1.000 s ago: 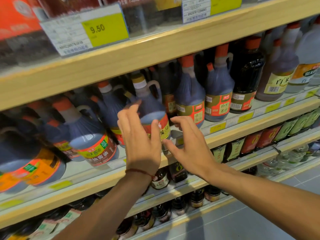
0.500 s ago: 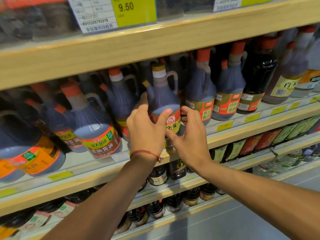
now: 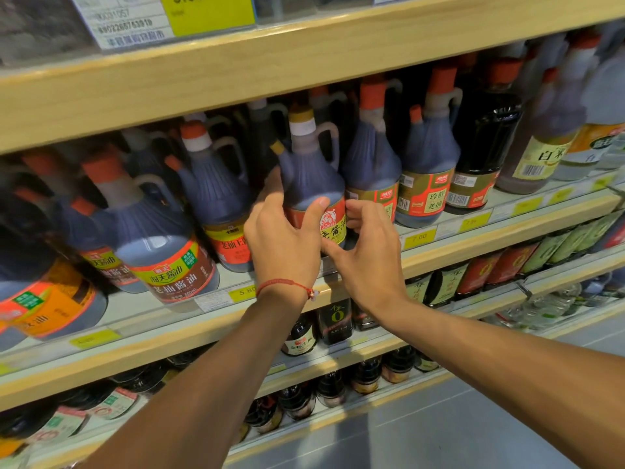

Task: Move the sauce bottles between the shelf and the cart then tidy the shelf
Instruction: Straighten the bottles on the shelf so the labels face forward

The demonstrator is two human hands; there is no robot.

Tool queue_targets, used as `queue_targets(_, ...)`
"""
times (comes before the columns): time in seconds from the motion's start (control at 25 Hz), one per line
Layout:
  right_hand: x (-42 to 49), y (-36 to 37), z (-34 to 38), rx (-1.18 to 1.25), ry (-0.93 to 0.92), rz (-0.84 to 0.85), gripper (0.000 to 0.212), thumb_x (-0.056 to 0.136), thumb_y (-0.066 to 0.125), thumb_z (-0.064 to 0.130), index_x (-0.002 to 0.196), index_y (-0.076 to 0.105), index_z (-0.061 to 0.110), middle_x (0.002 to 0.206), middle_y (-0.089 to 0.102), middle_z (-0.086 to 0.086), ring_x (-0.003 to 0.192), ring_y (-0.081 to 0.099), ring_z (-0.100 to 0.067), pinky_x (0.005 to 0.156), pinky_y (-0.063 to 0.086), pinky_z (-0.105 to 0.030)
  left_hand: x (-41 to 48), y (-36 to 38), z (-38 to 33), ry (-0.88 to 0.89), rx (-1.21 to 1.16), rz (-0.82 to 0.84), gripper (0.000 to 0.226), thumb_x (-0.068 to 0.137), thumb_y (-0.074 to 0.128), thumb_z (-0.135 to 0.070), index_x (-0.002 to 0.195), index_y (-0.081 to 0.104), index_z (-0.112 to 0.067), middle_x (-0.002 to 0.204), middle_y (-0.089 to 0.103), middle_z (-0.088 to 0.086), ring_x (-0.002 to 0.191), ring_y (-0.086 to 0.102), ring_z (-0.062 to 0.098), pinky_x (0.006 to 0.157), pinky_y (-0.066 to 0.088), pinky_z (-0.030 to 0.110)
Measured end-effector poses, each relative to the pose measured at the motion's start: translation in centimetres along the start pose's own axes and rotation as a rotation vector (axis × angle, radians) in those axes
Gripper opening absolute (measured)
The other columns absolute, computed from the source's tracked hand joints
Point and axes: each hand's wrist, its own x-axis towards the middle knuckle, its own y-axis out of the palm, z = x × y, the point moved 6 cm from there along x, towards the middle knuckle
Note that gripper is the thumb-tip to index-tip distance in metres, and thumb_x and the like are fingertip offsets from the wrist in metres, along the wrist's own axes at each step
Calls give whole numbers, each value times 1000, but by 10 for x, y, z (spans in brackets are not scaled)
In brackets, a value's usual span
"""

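The sauce bottle point(image 3: 313, 179) stands on the shelf point(image 3: 507, 231), in the front row, and both grips are on it. It is dark, with a yellow cap, a white neck, a side handle and a red and yellow label.

The left grip point(image 3: 284, 242) holds the bottle from its left side. Its thumb lies across the front of the label and its fingers point(image 3: 270, 189) curl round the far side. A red string band point(image 3: 287, 284) sits on the wrist just below this grip.

The right grip point(image 3: 368, 258) holds the bottle from its right side. Its fingers curl in at the edge of the label, in the small gap next to the neighbour bottle. Its thumb points toward the left grip, low on the front of the bottle. The two grips are very close and nearly touch.

Just left of the left grip stands a bottle with a white neck point(image 3: 216, 184). Farther left and nearer is a big bottle with a green label point(image 3: 162, 255). Just right of the right grip stands a bottle with a red top point(image 3: 372, 157), and more dark bottles follow it. A yellow price tag point(image 3: 419, 236) is on the shelf edge beside the right grip.

Below both grips, a lower shelf holds small dark bottles point(image 3: 333, 321). The grey floor point(image 3: 473, 418) is under the right arm.
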Motion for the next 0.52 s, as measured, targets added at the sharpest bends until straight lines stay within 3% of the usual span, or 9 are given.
queue_targets(0.12,2,0,-1,-1,18,8,66,79,88,31,133,55,12,120,58,2,109,57,-9,95,52,-27,-2,0,-2,-23,-6,-14,45,84,73,-42,113,63,-9,100,59,2,101,59,26,87,54,47)
queue_targets(0.32,3,7,-1,-8,35,-4,66,80,87,32,133,55,12,122,57,0,111,59,-18,95,54,-43,5,2,-3,-20,27,2,73,84,71,-44,146,43,-17,125,62,6,116,58,28,96,51,45)
queue_targets(0.52,5,10,-3,-5,36,12,64,80,87,31,132,53,14,121,56,1,110,59,-19,94,54,-45,8,1,-3,11,6,16,70,85,73,-36,147,43,-21,116,69,5,101,63,37,89,54,42)
